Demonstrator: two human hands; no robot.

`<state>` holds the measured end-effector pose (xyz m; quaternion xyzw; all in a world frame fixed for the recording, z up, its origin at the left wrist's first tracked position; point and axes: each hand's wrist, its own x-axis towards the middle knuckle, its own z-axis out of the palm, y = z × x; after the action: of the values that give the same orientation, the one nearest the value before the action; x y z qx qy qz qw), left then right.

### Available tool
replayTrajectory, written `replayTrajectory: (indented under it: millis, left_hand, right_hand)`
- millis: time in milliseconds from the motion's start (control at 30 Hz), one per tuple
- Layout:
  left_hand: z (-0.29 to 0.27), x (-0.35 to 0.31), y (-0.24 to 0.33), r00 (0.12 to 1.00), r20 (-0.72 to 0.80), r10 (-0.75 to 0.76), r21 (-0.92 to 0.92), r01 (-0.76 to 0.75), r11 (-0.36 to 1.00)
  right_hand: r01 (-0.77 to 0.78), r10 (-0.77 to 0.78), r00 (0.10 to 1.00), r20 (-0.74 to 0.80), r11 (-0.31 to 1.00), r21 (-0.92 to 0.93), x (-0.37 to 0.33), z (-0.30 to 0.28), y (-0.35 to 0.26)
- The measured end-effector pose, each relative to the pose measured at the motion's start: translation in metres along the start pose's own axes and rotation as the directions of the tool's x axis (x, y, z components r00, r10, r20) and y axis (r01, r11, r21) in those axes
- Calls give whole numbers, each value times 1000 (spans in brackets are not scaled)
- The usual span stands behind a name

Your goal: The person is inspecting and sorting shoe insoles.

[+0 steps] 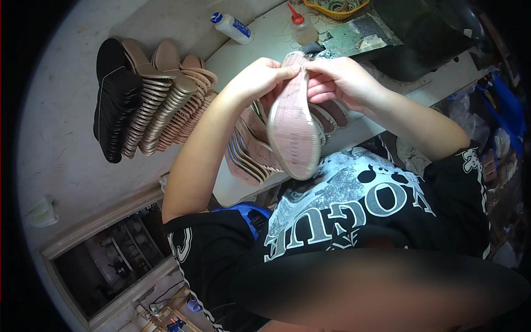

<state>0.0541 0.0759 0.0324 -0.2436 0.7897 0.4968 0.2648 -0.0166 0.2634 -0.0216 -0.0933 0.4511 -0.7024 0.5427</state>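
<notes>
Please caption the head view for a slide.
Left hand and right hand hold a pink shoe sole by one end.

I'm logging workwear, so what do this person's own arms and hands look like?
The left hand and right hand are ungloved, with bare forearms. The short left sleeve and right sleeve are black with white printed markings.

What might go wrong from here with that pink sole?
The pink sole is pinched only near its far end by the left hand and right hand; it might slip or swing. The red-nozzled bottle sits just beyond them; a forward bump could tip it.
</notes>
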Motion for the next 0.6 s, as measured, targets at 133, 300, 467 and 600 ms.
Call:
replayTrajectory:
  millis: [133,300,467,600]
  left_hand:
    - [6,0,3,998,43,-36,-118,41,992]
    - [0,9,-6,996,50,-67,-203,76,976]
    - [-12,18,-9,998,4,-57,-144,57,988]
    - [-14,24,-13,990,-137,35,-140,-54,989]
  right_hand:
    - [-46,46,999,-7,989,-139,-20,-3,-7]
    - [-93,133,984,118,952,-293,-54,-25,-2]
    - [-19,14,1000,-19,964,-264,-55,-33,8]
    - [9,-15,999,-39,990,-140,-37,-30,15]
